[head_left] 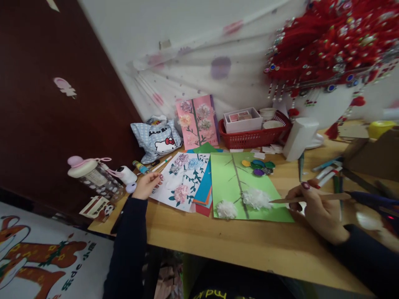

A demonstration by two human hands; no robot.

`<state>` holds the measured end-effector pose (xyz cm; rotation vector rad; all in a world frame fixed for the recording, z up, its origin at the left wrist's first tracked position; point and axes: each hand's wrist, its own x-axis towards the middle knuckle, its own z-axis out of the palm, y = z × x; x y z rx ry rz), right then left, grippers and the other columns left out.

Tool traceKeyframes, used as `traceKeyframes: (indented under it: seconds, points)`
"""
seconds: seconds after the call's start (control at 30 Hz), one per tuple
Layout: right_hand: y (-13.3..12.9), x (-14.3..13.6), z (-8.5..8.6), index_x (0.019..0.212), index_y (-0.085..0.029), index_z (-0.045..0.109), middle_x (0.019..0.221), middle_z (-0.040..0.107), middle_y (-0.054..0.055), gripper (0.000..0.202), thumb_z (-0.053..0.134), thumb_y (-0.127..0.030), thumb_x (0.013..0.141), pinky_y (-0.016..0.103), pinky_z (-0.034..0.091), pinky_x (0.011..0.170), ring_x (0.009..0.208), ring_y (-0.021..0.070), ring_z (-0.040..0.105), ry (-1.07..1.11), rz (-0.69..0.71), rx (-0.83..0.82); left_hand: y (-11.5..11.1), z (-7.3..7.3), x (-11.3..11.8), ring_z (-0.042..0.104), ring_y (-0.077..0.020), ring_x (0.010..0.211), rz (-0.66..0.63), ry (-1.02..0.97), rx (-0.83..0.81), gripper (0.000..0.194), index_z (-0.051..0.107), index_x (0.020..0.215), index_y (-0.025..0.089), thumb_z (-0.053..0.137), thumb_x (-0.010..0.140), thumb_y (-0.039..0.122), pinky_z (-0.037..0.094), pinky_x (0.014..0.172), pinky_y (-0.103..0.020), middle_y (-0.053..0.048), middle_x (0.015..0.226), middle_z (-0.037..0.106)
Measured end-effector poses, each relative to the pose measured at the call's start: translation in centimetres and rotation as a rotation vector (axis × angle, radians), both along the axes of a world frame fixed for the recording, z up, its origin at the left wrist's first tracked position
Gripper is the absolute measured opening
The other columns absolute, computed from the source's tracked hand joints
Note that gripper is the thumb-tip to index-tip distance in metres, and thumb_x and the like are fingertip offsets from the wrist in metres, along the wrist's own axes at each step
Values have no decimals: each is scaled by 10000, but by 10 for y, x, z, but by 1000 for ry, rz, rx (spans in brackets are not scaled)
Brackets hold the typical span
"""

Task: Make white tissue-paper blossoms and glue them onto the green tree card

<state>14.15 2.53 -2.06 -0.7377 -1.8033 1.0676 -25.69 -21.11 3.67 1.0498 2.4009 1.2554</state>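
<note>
**Black clothing with yellow lettering (249, 278) right up close, green sheet (222, 178) just beyond it**

OK so, going biggest to smallest, with the green sheet as landmark. Wooden desk (218, 236) runs underneath and all around it. Red beaded decoration (343, 50) hangs behind it, up and off to the right. Green sheet itself lies flat, with a dark branching stem on it. Just left of that is a white sheet (179, 178) covered in pink, purple and blue flowers. Red basket (254, 138) sits behind the green sheet, and a blue checked bag (160, 137) is back and to the left.

Right hand (321, 211) is just past the green sheet's right edge, thumb and fingers clamped on a brown stick (282, 201). Left hand (146, 187) is well left of it, at the white sheet's far-left edge, fingers bent; honestly can't tell if they're pinching anything.

Two fluffy white flowers (257, 198) sit on the green sheet's near part, either side of the stem. Stick's tip is at the right-hand one, can't tell if touching.
</note>
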Motion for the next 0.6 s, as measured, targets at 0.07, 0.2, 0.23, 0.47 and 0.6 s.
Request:
traceKeyframes:
  seconds: [0.07, 0.2, 0.23, 0.47, 0.6]
  points:
    - [-4, -2, 3, 544, -168, 602, 431, 530, 37, 588, 369, -579, 893, 254, 365, 389, 382, 121, 473, 14, -18, -3, 5, 13, 20, 582, -148, 608, -136, -64, 25, 471, 583, 778, 167, 651, 575, 587, 493, 605, -277, -23, 694, 634]
    - [-12, -5, 10, 490, -180, 539, 374, 503, 13, 616, 342, -606, 888, 220, 342, 352, 336, 97, 444, 39, -2, 68, 26, 32, 79, 555, -134, 576, -414, -108, -72, 346, 583, 772, 186, 617, 675, 516, 481, 582, -266, 1, 654, 597]
    - [-12, -6, 11, 482, -182, 523, 359, 484, 3, 618, 328, -597, 897, 213, 339, 350, 326, 91, 433, 35, -14, 91, 33, 35, 95, 548, -131, 561, -495, -126, -113, 316, 584, 776, 187, 596, 705, 496, 475, 565, -261, 6, 639, 589]
    - [-9, -6, -1, 568, -163, 558, 409, 505, -22, 565, 306, -506, 940, 179, 350, 384, 363, 73, 471, -67, 139, 172, 92, 18, 194, 573, -134, 675, -971, 6, -337, 147, 622, 769, 168, 522, 780, 275, 457, 656, -246, -21, 739, 655]
    - [-8, -8, -1, 571, -148, 567, 430, 526, -12, 553, 306, -447, 956, 168, 360, 418, 386, 64, 473, -72, 159, 226, 115, 1, 214, 552, -125, 677, -1001, 91, -300, 122, 623, 773, 157, 522, 786, 225, 446, 676, -241, -14, 741, 640]
